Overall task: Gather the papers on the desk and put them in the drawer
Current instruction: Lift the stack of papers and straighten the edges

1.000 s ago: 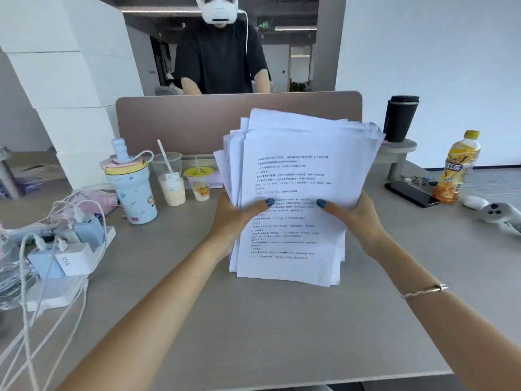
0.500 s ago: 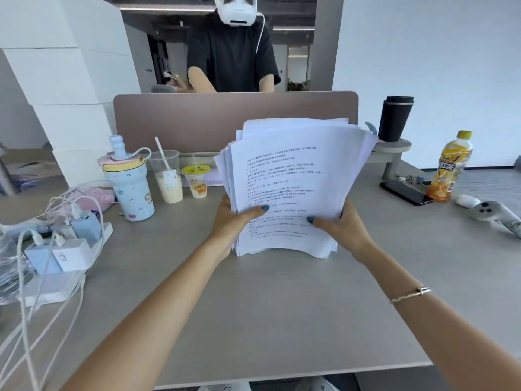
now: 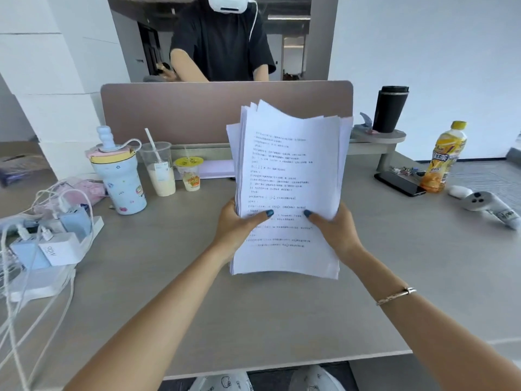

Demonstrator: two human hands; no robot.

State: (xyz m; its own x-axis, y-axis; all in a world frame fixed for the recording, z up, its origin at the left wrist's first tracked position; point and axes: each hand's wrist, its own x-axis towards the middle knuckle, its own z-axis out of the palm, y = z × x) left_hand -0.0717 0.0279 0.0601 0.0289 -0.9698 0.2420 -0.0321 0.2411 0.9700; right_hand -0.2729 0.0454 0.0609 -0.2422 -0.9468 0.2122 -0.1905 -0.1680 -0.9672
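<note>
I clamped my left hand (image 3: 239, 227) and right hand (image 3: 335, 230) on the papers (image 3: 287, 176), upright above the desk (image 3: 169, 292), probably to square their uneven edges.

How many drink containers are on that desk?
5. On the left, a blue tumbler, a clear cup with a straw and a small yellow-lidded cup. On the right, a black mug on a shelf and a yellow bottle. The papers may hide more.
</note>
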